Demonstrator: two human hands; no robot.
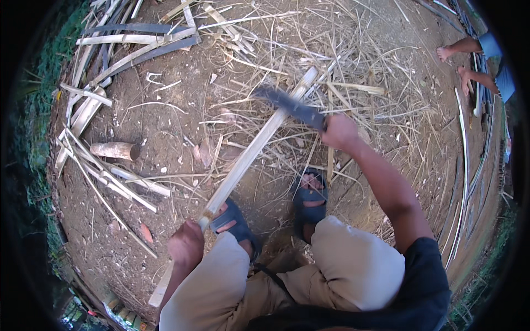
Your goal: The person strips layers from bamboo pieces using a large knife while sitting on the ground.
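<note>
My left hand (pixel 186 243) is closed round the near part of a long pale bamboo strip (pixel 248 156), by my left knee. The strip slants away to the upper right, and its near end sticks out behind my hand. In my right hand (pixel 339 132) is the handle of a machete (pixel 292 108), mostly hidden by my fingers. Its dark, broad blade lies across the far part of the strip, pointing left. Whether the edge has cut into the bamboo, I cannot tell.
Thin shavings (pixel 353 60) litter the dirt ahead. Split bamboo pieces (pixel 138 39) are heaped at the far left, with a short log (pixel 115 150) nearer. My sandalled feet (pixel 310 198) stand close to the strip. Another person's bare legs (pixel 466 48) show at the far right, near long strips (pixel 462 165).
</note>
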